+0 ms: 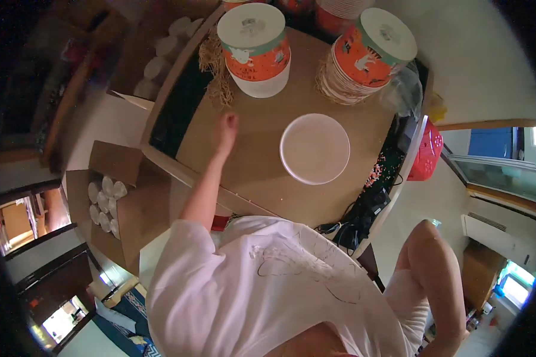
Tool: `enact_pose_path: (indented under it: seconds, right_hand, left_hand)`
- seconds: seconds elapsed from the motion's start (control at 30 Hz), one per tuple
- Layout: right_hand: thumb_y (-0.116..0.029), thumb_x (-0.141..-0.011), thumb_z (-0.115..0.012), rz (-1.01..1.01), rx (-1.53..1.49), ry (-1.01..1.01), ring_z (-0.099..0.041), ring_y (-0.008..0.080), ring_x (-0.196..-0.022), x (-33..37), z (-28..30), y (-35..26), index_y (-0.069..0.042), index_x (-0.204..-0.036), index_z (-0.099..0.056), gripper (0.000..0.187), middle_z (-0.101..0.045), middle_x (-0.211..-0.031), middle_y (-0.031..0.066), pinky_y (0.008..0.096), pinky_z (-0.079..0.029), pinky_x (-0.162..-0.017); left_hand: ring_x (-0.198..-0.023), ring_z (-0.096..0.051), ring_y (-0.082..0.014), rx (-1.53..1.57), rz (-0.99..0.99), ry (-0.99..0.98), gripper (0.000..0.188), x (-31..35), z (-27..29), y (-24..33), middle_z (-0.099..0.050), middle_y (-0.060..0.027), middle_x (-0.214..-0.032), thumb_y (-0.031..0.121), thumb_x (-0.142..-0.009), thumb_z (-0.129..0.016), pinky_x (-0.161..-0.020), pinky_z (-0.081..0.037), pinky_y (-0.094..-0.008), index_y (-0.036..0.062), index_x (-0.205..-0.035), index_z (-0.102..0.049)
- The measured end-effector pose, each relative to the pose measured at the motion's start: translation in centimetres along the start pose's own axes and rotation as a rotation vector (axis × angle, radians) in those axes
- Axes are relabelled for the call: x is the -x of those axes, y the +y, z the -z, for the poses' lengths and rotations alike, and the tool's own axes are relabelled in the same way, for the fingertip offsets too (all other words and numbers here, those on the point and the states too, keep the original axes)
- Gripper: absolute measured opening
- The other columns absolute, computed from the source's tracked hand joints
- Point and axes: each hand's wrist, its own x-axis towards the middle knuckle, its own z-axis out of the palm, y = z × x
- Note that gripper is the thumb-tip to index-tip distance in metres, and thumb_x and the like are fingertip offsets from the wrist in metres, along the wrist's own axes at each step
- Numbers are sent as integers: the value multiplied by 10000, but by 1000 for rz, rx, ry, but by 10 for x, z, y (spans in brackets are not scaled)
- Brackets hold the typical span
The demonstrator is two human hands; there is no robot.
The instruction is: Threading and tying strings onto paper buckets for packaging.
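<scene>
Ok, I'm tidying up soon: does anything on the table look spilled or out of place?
Small pinkish bits lie scattered right of the brown sheet, by the black cords; they look spilled, though too small to identify.

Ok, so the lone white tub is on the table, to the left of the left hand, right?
Not quite: the head view shows the lone white tub on the table, but to the right of the left hand.
</scene>
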Motion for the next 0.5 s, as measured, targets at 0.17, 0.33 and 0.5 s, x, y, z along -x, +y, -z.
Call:
enact_pose_path:
  seconds: [0.17,0.33,0.5]
  right_hand:
    - [-207,-861,-470,74,-156,-59,-565,285,-953,-2,-22,7,-38,-1019,-606,268,-600,-1033,118,362,-445,-875]
    - [-199,-861,-492,232,-318,-143,-556,272,-977,-30,-31,2,-35,-1046,-592,266,-589,-1057,121,356,-445,-874]
    - [-191,-862,-515,273,-489,-190,-547,258,-1000,-49,-54,4,-31,-1073,-579,272,-578,-1082,124,350,-444,-872]
  left_hand:
    - [-820,-595,-348,-387,-71,69,210,-55,-6,-57,-605,-173,-862,222,-841,-519,-683,-481,-454,61,-946,-604]
    - [-852,-578,-357,-472,-231,188,225,-101,4,-128,-591,-188,-874,207,-823,-528,-718,-479,-446,70,-987,-598]
    - [-930,-551,-366,-506,-137,-97,327,-82,-13,-30,-561,-198,-1013,260,-858,-500,-802,-458,-444,83,-1129,-550]
